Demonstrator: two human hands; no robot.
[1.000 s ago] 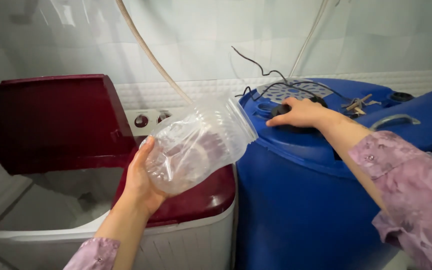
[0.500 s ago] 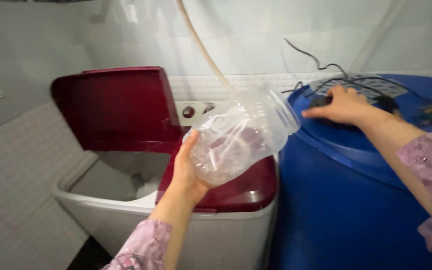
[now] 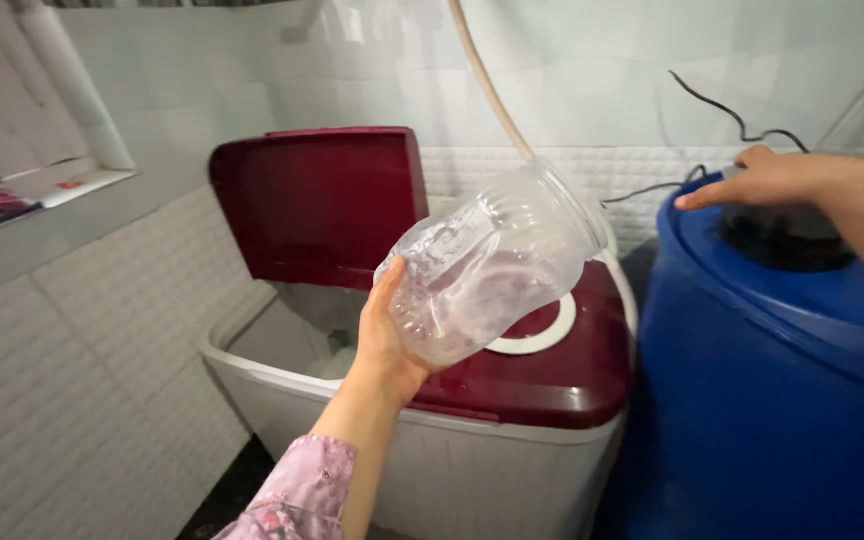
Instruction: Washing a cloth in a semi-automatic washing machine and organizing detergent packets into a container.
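Note:
My left hand point(image 3: 382, 345) grips a clear, empty plastic jar point(image 3: 492, 275) from below. The jar is tilted, with its wide mouth pointing up and to the right, and hangs over the maroon top of a twin-tub washing machine point(image 3: 492, 470). My right hand point(image 3: 762, 177) reaches across the top of a large blue drum point(image 3: 752, 400). Its fingers lie flat at the far rim of a round black cap point(image 3: 777, 240), and nothing is visibly held in it.
The washer's left maroon lid point(image 3: 317, 205) stands open over a white tub. A beige hose point(image 3: 487, 85) runs down the tiled wall behind the jar. A black wire point(image 3: 722, 110) hangs above the drum. A window ledge point(image 3: 42, 190) is at the left.
The view has swung left, so washer and drum sit further right in frame. The jar stays in my left hand, slightly more upright. My right hand remains at the black cap.

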